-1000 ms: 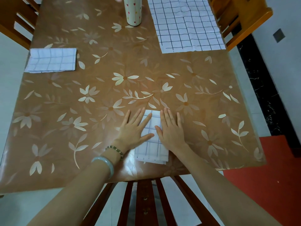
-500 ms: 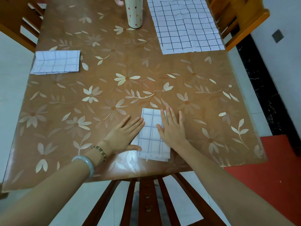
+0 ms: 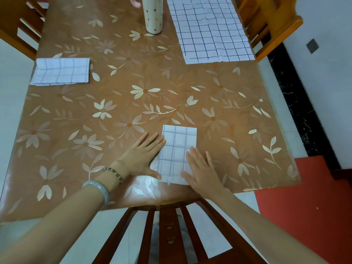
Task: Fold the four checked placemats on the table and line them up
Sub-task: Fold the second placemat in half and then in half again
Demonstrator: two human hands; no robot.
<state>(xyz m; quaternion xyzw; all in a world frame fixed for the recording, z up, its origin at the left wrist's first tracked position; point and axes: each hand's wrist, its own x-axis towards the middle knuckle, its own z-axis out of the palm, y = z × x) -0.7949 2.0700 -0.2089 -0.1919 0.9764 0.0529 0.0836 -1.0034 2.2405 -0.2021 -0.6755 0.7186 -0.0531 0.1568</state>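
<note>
A small folded checked placemat (image 3: 178, 149) lies near the front edge of the table (image 3: 171, 96). My left hand (image 3: 142, 157) lies flat on the table against the placemat's left edge, fingers straight. Flat on its lower right corner rests my right hand (image 3: 202, 169), fingers spread. Another folded placemat (image 3: 61, 71) sits at the table's far left edge. An unfolded checked placemat (image 3: 211, 29) is spread at the far right corner.
A tall cream tumbler with small hearts (image 3: 153, 15) stands at the back centre, a pink handle (image 3: 135, 1) beside it. Wooden chairs stand at the near edge (image 3: 171, 231), far left (image 3: 19, 27) and far right (image 3: 266, 25). A red mat (image 3: 304, 206) lies on the floor, right.
Both hands have slid apart off the middle of the folded placemat. The left hand moved to its left edge, the right hand back toward its lower right corner.
</note>
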